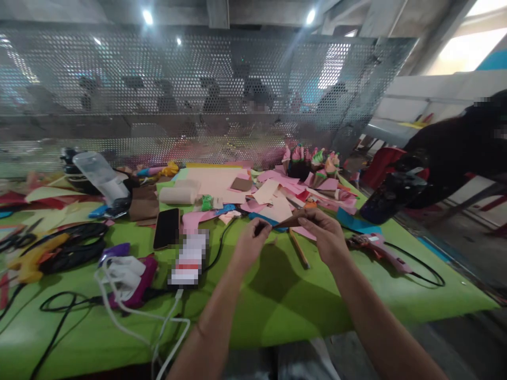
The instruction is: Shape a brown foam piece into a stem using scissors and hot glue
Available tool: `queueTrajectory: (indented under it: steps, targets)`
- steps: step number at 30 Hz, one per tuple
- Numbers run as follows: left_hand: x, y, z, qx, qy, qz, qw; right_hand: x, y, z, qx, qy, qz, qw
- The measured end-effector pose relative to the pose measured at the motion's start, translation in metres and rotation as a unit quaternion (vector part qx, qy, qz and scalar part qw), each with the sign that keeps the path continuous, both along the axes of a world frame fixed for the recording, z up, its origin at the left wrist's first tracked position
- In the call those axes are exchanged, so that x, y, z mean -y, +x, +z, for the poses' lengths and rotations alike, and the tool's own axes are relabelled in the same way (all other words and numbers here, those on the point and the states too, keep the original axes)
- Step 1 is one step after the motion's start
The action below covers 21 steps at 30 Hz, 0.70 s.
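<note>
A small brown cone-shaped piece, apparently foam or paper (292,218), is held above the green table (293,311), its narrow tip pointing left. My right hand (325,233) pinches its wider end between thumb and fingers. At the narrow tip, my left hand (252,241) is closed in a pinch; its fingertips meet the piece. Just below them on the table lies a pencil (300,249). Right of my right hand rests a pink glue gun (386,252) with a black cord. Cut pink and cream sheets (277,203) lie behind my hands.
Several pink and green ice-cream-shaped pieces (312,161) stand at the back. On the left are a phone (166,228), a lit phone (190,258), a power strip (132,279) with trailing cables, scissors (18,240) and a clear bottle (102,179). A dark bottle (390,192) stands right, near a person.
</note>
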<state>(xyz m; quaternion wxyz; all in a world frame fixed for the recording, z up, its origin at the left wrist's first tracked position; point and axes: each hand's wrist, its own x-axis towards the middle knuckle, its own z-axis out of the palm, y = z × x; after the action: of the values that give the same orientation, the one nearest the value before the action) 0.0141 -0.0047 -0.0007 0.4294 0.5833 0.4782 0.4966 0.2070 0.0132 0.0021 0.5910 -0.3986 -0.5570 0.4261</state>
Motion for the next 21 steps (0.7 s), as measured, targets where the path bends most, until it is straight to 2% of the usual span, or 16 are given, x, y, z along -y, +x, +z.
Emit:
queueTrajectory:
  steps: [3,6,9,15,21]
  targets:
    - [0.0,0.0,0.0,-0.004,-0.001,0.001,1.0,-0.002,0.001,-0.002,0.013,0.015,-0.019,1.0]
    - [0.001,-0.001,0.0,-0.013,-0.009,-0.006,1.0,-0.003,0.004,-0.004,0.057,0.062,-0.038,0.996]
    - [0.005,0.0,0.002,-0.023,-0.028,-0.046,0.998,-0.001,0.003,-0.002,0.123,0.116,-0.046,0.985]
    - [0.009,0.005,0.001,-0.022,-0.041,-0.148,0.988,0.009,-0.006,0.007,0.202,0.171,0.015,0.964]
    - [0.01,0.01,-0.007,0.065,-0.069,-0.153,0.984,0.012,-0.009,0.007,0.199,0.178,0.027,0.963]
